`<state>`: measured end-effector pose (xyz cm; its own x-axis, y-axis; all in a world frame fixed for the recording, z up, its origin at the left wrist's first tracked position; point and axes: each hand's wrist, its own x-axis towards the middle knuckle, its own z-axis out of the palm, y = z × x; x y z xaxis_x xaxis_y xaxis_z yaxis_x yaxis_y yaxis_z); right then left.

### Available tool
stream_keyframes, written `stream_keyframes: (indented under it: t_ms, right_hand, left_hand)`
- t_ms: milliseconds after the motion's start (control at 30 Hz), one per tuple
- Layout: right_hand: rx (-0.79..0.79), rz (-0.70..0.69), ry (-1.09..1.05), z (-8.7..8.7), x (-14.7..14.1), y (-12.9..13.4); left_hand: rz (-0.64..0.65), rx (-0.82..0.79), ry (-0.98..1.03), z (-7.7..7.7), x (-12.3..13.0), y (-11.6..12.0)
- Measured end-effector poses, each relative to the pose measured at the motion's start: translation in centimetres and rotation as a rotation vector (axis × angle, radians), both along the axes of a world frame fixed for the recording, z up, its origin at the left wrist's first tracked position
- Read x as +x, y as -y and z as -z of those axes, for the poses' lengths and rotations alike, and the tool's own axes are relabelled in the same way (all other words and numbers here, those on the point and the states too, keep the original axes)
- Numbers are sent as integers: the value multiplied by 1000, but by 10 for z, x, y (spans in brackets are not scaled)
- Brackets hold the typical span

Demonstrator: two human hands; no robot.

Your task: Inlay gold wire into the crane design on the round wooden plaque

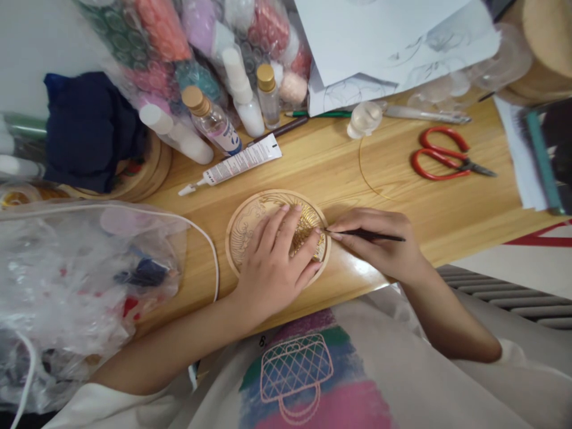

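A round wooden plaque [243,229] with a carved or drawn pattern lies on the table near its front edge, and gold lines cover its right part. Spread over the plaque, my left hand [274,265] rests with its fingers apart and holds nothing. Just right of the plaque, my right hand [384,241] pinches a thin dark tool [379,236], whose tip reaches the plaque's right rim close to my left fingers. A thin gold thread [367,179] curves over the wood behind my right hand, running from a small clear spool [365,118].
Red-handled scissors [440,156] lie at the right. Behind the plaque are a white tube [243,161], several bottles [214,122] and paper sheets [384,42]. Plastic bags [67,268] and a white cable [212,244] occupy the left.
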<state>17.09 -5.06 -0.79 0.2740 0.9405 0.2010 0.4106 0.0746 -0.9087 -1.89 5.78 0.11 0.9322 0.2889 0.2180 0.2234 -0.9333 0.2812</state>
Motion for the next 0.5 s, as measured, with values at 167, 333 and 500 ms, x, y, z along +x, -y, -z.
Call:
stream_keyframes:
  t_ms: [167, 333, 500]
  right_hand:
    - [-16, 1, 2, -1, 0, 0]
    - [-12, 4, 15, -2, 0, 0]
    - [-1, -4, 16, -1, 0, -1]
  left_hand:
    - [1, -17, -6, 0, 0, 0]
    - [4, 0, -18, -1, 0, 0]
    - [2, 30, -21, -2, 0, 0]
